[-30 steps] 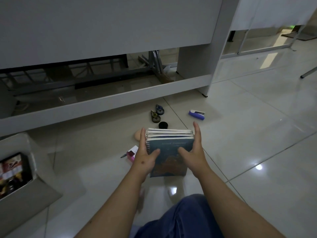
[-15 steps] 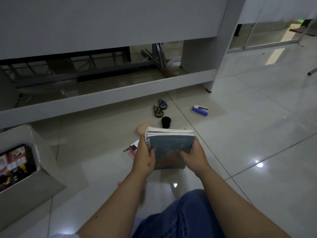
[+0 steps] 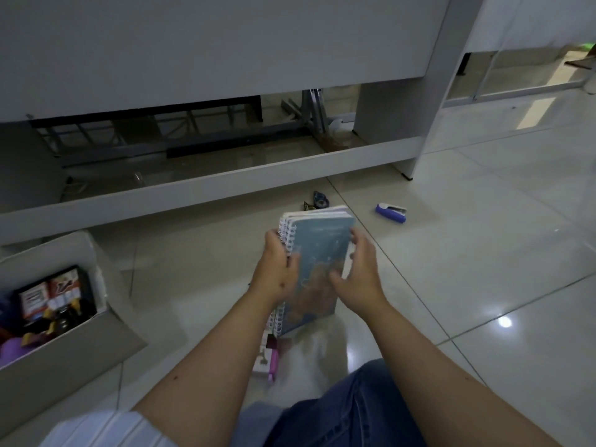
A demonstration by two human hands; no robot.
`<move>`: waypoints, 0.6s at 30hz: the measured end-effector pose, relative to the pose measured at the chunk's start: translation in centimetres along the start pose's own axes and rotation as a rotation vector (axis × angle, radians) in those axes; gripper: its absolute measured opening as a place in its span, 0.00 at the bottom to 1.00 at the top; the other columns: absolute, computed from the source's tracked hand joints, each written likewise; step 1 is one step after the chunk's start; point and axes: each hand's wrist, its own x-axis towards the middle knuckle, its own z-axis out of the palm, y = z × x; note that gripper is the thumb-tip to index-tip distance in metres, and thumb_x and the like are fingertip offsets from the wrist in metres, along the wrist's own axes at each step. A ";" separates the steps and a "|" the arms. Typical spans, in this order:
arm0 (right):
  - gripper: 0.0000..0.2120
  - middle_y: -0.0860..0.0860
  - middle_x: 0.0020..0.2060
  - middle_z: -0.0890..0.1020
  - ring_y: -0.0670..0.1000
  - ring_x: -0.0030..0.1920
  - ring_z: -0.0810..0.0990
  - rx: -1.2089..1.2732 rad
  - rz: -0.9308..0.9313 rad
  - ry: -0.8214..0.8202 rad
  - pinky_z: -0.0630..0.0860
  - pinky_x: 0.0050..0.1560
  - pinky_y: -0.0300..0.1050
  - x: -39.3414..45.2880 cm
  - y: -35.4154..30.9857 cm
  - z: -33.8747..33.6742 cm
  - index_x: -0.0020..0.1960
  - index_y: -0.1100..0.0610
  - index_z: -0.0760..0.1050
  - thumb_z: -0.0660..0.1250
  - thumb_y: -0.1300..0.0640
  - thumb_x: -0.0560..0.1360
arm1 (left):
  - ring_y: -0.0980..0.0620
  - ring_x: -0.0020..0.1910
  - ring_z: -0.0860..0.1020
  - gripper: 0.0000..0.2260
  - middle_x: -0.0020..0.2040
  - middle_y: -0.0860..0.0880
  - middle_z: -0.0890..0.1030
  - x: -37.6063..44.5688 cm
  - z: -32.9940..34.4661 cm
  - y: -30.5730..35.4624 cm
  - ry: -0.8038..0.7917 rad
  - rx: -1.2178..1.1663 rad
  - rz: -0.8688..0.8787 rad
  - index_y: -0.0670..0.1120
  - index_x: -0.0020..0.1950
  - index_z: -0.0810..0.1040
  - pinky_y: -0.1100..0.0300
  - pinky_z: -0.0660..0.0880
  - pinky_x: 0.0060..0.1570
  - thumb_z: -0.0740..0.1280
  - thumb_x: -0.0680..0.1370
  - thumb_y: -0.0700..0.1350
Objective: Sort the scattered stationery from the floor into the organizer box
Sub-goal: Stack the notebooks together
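Note:
A stack of blue spiral notebooks [image 3: 317, 250] is held upright and tilted above the floor at centre. My left hand [image 3: 277, 269] grips the spiral side, thumb on the cover. My right hand [image 3: 356, 269] has its fingers on the cover and the right edge. The grey organizer box [image 3: 80, 346] sits at the lower left, with small packets and a purple item inside. A blue stapler [image 3: 391, 212] lies on the tiles to the right. Two tape dispensers [image 3: 317, 200] peek out behind the notebooks. A pink and white item [image 3: 269, 358] lies below the stack.
A white desk panel [image 3: 206, 185] with a low crossbar runs across the back, with metal frames under it. My knee in blue jeans [image 3: 351, 411] fills the bottom centre. Glossy floor tiles [image 3: 467, 269] stretch to the right.
The notebooks have come up off the floor and tilted upright toward me. Both hands moved with them, and the stack now hides the black cap and the round pink item.

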 end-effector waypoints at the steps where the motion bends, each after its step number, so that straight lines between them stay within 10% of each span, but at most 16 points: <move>1: 0.41 0.47 0.69 0.59 0.50 0.69 0.62 -0.024 -0.063 -0.110 0.72 0.65 0.55 -0.4 -0.8 0.6 0.72 0.44 0.52 0.73 0.58 0.68 | 0.54 0.44 0.73 0.09 0.49 0.49 0.70 0.1 -0.8 0.1 0.061 -0.033 -0.011 0.43 0.55 0.58 0.68 0.72 0.38 0.59 0.79 0.38; 5: 0.54 0.45 0.74 0.48 0.53 0.74 0.51 -0.284 -0.298 -0.504 0.61 0.72 0.56 -2.7 -3.0 3.5 0.75 0.43 0.42 0.76 0.53 0.63 | 0.50 0.48 0.73 0.08 0.51 0.46 0.69 1.0 -4.4 0.7 0.249 -0.226 -0.157 0.42 0.52 0.57 0.59 0.73 0.46 0.58 0.80 0.38; 9: 0.60 0.51 0.75 0.47 0.51 0.75 0.46 -0.491 -0.518 -0.441 0.52 0.73 0.51 -4.1 -4.0 7.4 0.76 0.45 0.41 0.79 0.46 0.58 | 0.44 0.50 0.75 0.09 0.49 0.45 0.71 1.4 -7.8 0.4 0.398 -0.506 -0.418 0.45 0.52 0.56 0.48 0.76 0.51 0.57 0.80 0.40; 13: 0.39 0.52 0.61 0.69 0.50 0.61 0.68 -0.190 -0.653 -0.220 0.70 0.60 0.46 -4.5 -4.1 11.0 0.67 0.52 0.64 0.74 0.63 0.59 | 0.45 0.46 0.75 0.15 0.47 0.47 0.71 0.7 -11.5 -1.3 0.508 -0.629 -0.504 0.50 0.59 0.54 0.48 0.78 0.49 0.57 0.78 0.38; 18: 0.20 0.48 0.43 0.78 0.41 0.44 0.73 0.094 -0.354 -0.021 0.66 0.46 0.21 -4.2 -5.0 12.8 0.53 0.62 0.77 0.66 0.71 0.62 | 0.47 0.37 0.77 0.30 0.53 0.42 0.76 0.2 -13.8 -4.2 0.484 -0.745 -0.592 0.56 0.70 0.49 0.52 0.79 0.34 0.63 0.77 0.38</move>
